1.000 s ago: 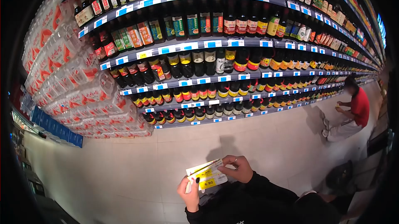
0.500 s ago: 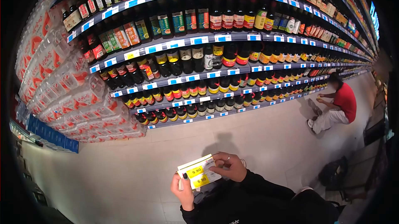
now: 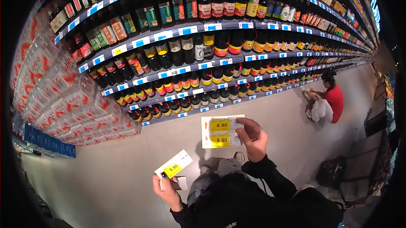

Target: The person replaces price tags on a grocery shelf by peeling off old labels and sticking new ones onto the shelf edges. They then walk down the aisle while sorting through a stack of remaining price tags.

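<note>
My right hand [image 3: 255,140] pinches the right edge of a sheet of price tags [image 3: 220,131], raised in front of me. The sheet has two yellow panels, one above the other, each reading 6.90. Lower and to the left, my left hand [image 3: 167,190] is closed on a price tag [image 3: 174,165] with a yellow 9.90 panel, tilted up to the right. A pale piece of card [image 3: 181,182] shows behind the left fingers. A ring is on a right-hand finger. The two hands are apart, over the floor and above my legs.
Long shelves of bottled sauces [image 3: 218,46] curve across the front, their edges lined with price labels [image 3: 204,65]. Stacked plastic-wrapped packs [image 3: 76,101] stand at left beside blue boxes [image 3: 48,140]. A person in red [image 3: 331,101] crouches at right. A dark basket [image 3: 331,172] sits nearer on the right.
My hands have moved apart. The right has carried the 6.90 sheet up and away, while the left has drawn left with the 9.90 tag. The view has shifted slightly.
</note>
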### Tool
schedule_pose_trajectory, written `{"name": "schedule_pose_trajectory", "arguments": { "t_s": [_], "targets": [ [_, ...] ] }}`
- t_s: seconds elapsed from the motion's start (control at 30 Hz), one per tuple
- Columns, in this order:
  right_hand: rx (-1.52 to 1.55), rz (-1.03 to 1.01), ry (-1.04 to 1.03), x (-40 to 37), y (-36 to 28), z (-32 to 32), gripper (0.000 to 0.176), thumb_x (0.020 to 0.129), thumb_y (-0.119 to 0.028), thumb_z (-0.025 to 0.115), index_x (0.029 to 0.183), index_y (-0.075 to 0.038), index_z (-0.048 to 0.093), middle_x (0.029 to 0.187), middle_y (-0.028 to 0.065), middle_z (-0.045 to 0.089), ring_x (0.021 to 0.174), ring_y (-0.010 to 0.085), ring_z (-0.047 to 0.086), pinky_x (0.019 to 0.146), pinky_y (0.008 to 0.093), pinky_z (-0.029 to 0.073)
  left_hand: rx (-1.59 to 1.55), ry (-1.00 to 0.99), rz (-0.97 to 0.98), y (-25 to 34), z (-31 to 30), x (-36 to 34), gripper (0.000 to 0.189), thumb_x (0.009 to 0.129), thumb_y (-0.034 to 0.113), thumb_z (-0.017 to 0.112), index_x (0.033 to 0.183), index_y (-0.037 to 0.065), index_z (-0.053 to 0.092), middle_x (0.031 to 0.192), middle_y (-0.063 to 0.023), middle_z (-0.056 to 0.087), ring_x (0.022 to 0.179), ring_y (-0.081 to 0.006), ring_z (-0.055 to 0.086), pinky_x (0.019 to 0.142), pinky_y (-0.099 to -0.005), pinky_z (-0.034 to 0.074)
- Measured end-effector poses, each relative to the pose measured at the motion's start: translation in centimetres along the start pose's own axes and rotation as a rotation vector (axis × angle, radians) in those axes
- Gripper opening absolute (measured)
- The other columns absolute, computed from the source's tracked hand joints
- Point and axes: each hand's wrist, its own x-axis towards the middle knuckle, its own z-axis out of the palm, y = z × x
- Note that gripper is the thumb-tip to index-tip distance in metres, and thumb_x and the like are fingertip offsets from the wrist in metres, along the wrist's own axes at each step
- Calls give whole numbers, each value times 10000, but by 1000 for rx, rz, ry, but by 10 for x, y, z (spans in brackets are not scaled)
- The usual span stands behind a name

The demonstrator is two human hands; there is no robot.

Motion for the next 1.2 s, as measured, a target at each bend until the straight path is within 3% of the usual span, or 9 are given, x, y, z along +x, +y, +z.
{"name": "schedule_pose_trajectory", "arguments": {
  "t_s": [0.1,0.27,0.4,0.6,0.77,0.93,1.2],
  "targets": [
    [-37,-105,15,-1,-4,-2,284,804,40,562,1087,9,555,943,35,560,785,59,494,652,179,396,-35,7,-23,7,5,-1,180,885,123,484,761,38,385,656,-64,493,540,-109,479,520,-229,391],
    [23,-233,-52,-9,-8,-1,308,781,114,543,1087,83,530,1057,116,546,995,161,504,853,266,397,-146,-14,-1,10,10,-3,184,886,163,501,815,41,384,711,-81,499,526,-123,476,502,-236,397],
    [10,-211,-52,-14,-9,-1,302,782,104,555,1082,89,529,1074,134,540,1036,189,504,890,286,392,-271,-67,-37,16,12,-9,175,883,164,503,839,45,382,736,-83,501,517,-123,469,481,-234,396],
    [5,-212,-92,-15,-15,-3,307,788,86,565,1093,88,526,1082,131,535,1010,174,514,863,267,402,-355,-89,-66,16,12,-13,200,868,195,524,851,49,389,743,-83,506,505,-122,466,471,-220,386],
    [-46,-242,-116,-17,-15,-3,315,781,81,577,1094,78,535,1038,109,552,945,132,517,805,235,406,-327,-104,-53,17,13,-17,160,875,168,472,943,34,420,788,-79,520,495,-86,443,490,-203,367],
    [-82,-204,-131,-19,-16,-4,314,773,85,581,1085,70,545,1000,89,564,833,87,487,733,201,391,-378,-129,-77,13,9,-20,147,863,136,491,940,29,428,813,-90,530,506,-95,450,489,-203,370],
    [-97,-206,-168,-21,-16,-4,313,765,101,576,1075,71,550,990,87,566,811,81,479,706,204,395,-406,-122,-96,13,10,-26,125,851,104,500,924,30,429,829,-102,533,505,-104,442,486,-200,368]
  ]
}}
